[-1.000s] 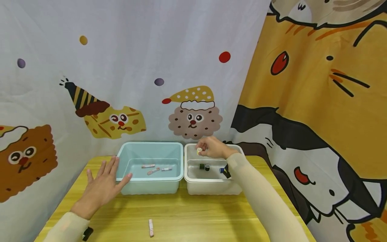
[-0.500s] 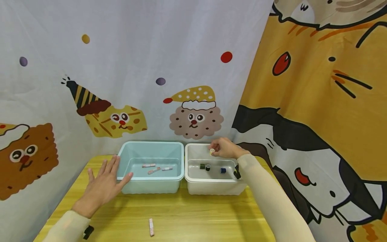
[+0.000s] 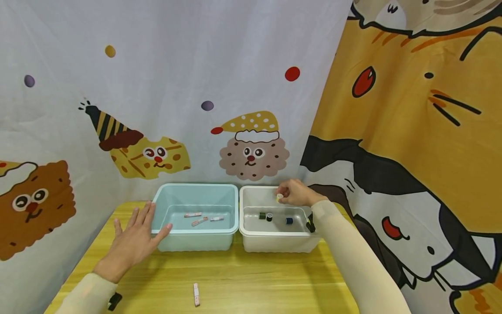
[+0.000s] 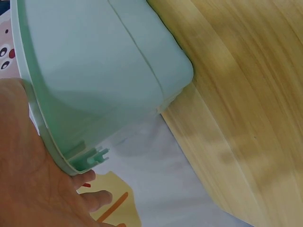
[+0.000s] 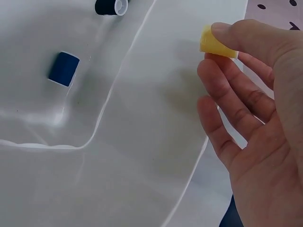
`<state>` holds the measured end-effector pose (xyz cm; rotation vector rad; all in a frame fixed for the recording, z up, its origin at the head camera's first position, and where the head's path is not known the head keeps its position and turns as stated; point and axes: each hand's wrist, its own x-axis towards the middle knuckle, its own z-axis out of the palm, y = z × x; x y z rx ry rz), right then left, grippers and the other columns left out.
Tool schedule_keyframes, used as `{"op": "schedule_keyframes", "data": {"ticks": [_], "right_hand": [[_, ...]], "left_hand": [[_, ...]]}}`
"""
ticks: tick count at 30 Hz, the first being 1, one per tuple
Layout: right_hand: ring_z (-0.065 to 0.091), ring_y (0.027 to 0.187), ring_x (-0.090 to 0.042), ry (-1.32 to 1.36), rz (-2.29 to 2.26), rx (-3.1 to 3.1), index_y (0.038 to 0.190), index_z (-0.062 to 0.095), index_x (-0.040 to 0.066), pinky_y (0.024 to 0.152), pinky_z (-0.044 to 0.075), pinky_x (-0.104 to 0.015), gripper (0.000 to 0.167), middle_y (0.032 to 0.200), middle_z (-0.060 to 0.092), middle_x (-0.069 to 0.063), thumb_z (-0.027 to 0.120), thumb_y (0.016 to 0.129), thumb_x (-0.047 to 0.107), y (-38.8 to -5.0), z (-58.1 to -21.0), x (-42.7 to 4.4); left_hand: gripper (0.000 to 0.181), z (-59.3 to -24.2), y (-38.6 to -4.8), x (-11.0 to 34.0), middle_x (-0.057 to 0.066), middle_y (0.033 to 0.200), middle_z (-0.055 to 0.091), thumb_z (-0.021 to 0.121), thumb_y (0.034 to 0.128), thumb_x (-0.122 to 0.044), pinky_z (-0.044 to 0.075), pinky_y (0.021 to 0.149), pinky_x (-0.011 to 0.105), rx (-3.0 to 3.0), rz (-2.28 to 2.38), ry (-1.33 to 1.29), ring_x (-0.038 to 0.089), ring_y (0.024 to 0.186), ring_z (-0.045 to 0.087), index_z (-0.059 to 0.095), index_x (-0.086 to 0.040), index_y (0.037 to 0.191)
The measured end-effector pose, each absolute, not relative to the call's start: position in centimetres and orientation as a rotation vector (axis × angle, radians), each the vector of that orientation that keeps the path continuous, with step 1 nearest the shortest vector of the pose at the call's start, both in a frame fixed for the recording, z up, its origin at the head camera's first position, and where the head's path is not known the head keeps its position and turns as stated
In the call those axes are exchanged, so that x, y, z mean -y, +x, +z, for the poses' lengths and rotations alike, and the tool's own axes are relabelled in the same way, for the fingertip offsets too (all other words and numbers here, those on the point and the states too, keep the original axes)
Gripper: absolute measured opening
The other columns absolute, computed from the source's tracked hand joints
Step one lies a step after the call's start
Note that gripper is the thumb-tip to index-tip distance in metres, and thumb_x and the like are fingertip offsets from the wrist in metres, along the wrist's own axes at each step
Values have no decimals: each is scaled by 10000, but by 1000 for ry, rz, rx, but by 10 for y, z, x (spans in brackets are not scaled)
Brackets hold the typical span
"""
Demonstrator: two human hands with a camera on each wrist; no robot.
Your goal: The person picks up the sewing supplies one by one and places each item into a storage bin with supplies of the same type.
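Between thumb and fingertips, my right hand [image 3: 295,192] pinches a yellow thread spool [image 5: 215,43] above the white bin [image 3: 279,244]. On that bin's floor lie a blue spool [image 3: 289,221], a black spool [image 3: 269,217] and a green spool [image 3: 262,216]. My left hand [image 3: 132,242], fingers spread straight, rests on the left rim of the light blue bin [image 3: 196,243]. Inside the blue bin are three small pinkish-white strips, one of them a slim strip [image 3: 200,221] lying aslant; their kind is too small to tell.
Another slim pinkish-white strip [image 3: 196,295] lies on the yellow wooden table [image 3: 243,279] near its front. Both bins stand side by side at the back, close to a printed cloth [image 3: 164,96]. More printed cloth [image 3: 396,144] hangs on the right.
My right hand has moved right over the white bin with the yellow spool, bringing the blue spool fully into sight. My left hand stays on the blue bin's rim.
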<state>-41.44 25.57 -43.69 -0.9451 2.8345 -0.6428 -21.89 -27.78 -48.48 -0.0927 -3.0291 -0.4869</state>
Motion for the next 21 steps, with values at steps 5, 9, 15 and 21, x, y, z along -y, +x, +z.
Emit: {"op": "schedule_keyframes", "data": {"ticks": [5, 9, 15, 21], "right_hand": [[817, 981, -149, -933, -643, -2830, 1229, 885, 37, 927, 706, -416, 226, 1109, 889, -52, 905, 1012, 99, -415, -437, -256], [820, 986, -171, -928, -644, -2826, 1254, 871, 22, 943, 708, -431, 257, 1176, 886, -124, 905, 1009, 88, -415, -437, -257], [815, 1000, -189, -918, -647, -2812, 1295, 854, 11, 960, 706, -449, 301, 1276, 863, -210, 908, 1009, 85, -415, -437, -257], [808, 1015, -187, -916, -643, -2816, 1299, 858, 21, 974, 702, -456, 310, 1289, 867, -189, 915, 1009, 113, -415, -437, -255]], "left_hand": [[1155, -485, -219, 278, 298, 1944, 109, 416, 1143, -843, -24, 1226, 1037, 3035, -487, -94, 686, 1739, 162, 129, 19, 1857], [1156, -486, -219, 279, 298, 1943, 110, 416, 1143, -843, -17, 1223, 1040, 3035, -485, -93, 687, 1738, 168, 129, 20, 1856], [1153, -487, -220, 279, 297, 1944, 112, 416, 1146, -839, -22, 1227, 1037, 3031, -493, -92, 691, 1736, 168, 128, 22, 1855], [1155, -486, -219, 279, 296, 1945, 107, 421, 1144, -839, -34, 1231, 1032, 3027, -512, -94, 690, 1737, 161, 125, 21, 1856]]}}
